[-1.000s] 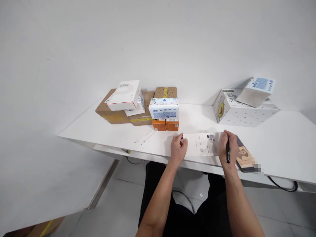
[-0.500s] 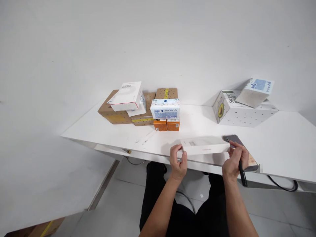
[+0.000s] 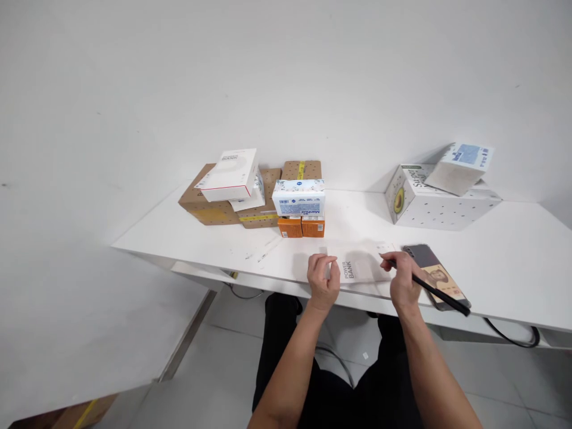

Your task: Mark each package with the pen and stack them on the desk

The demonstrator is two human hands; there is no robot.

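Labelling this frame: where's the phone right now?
In the head view, the phone lies flat near the table's front edge, right of the white box, just beyond the right hand holding a pen.

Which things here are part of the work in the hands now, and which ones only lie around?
In hand:
left hand and right hand on the white power bank box
black pen in the right hand

Lying about:
phone
carton stack
avocado box

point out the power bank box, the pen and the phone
power bank box (image 3: 357, 269), head view, printed top face
pen (image 3: 440, 291), head view, mid shaft
phone (image 3: 435, 275), head view, back cover
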